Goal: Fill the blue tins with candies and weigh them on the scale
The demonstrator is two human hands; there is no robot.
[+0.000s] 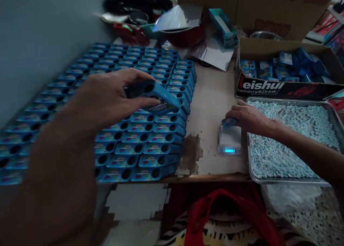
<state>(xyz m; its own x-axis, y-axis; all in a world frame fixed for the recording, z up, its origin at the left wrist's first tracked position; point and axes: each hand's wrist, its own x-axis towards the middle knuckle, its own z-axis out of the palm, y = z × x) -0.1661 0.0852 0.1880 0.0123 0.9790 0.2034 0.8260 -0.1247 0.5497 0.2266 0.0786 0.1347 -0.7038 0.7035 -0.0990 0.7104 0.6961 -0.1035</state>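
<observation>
My left hand (107, 95) pinches a blue candy box (158, 95) between thumb and fingers, with part of its lettering facing me. It hangs tilted over the right side of a stack of similar blue boxes (123, 142), which have dark round holes in their facing ends. My right hand (245, 113) grips another small blue candy box (229, 121) just above the back edge of a small scale (230, 138) with a lit blue display. Whether that box touches the scale I cannot tell. Right of it, beneath my forearm, lies a metal tray (251, 167) of small pale blue and white candies (279, 149).
Behind the tray stands an open carton (290, 90) holding several blue boxes. At the back are a dark red pot (185, 36), a white sheet (217, 54) and an open blue box (223, 27). The table's front edge (212, 178) is worn.
</observation>
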